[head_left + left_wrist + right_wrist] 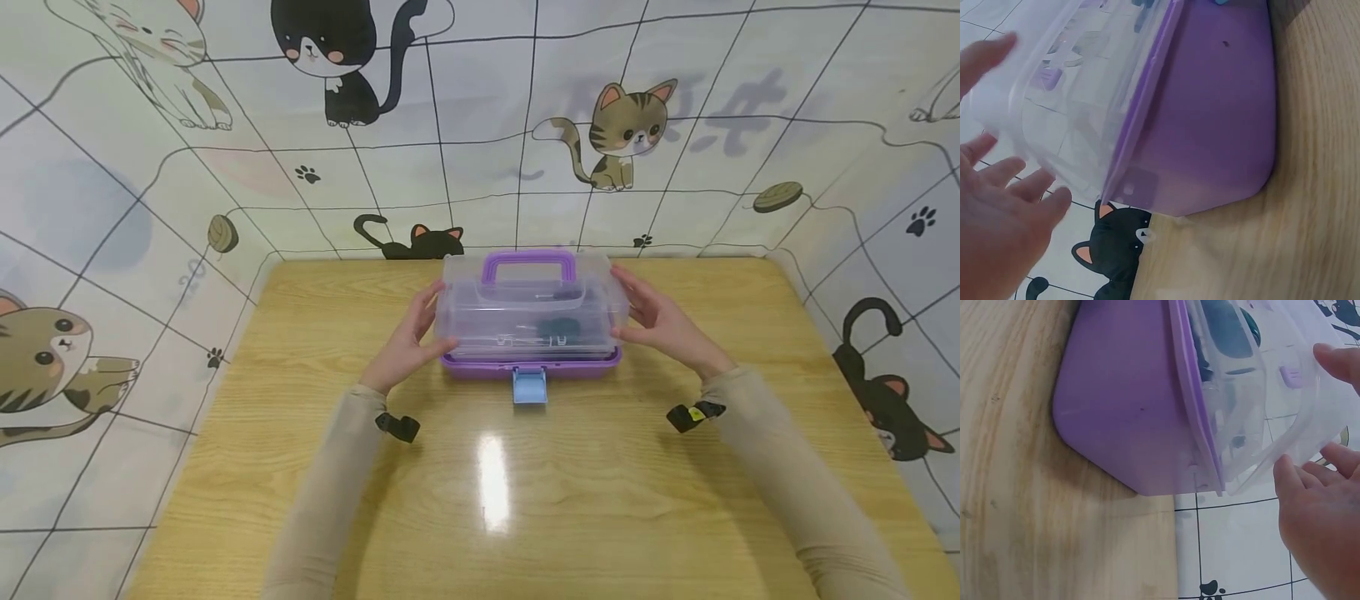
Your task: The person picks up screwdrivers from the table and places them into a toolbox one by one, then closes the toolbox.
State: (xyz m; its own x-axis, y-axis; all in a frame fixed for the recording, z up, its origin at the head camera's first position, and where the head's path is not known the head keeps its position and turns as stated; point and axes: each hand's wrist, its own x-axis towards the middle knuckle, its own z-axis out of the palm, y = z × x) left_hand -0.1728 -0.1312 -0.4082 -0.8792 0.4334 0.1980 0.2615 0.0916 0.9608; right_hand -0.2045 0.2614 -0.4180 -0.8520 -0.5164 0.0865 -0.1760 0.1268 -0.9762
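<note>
A storage box with a purple base (487,370) and a clear lid (468,317) stands at the table's back edge. My left hand (405,343) holds the lid's left end, thumb at the front and fingers farther back. At the opposite end my right hand (667,327) grips the lid the same way. On top of the lid is a purple handle (528,256). The light-blue latch (530,388) hangs folded out at the front. In the right wrist view, a clear tray (1254,412) and dark-green contents (1229,331) show through the lid.
The wooden table (420,500) extends in front of the box, with a bright glare streak on it. A tiled, cat-patterned backdrop (480,167) rises right behind the box and along both sides. Black straps (399,427) sit on both wrists.
</note>
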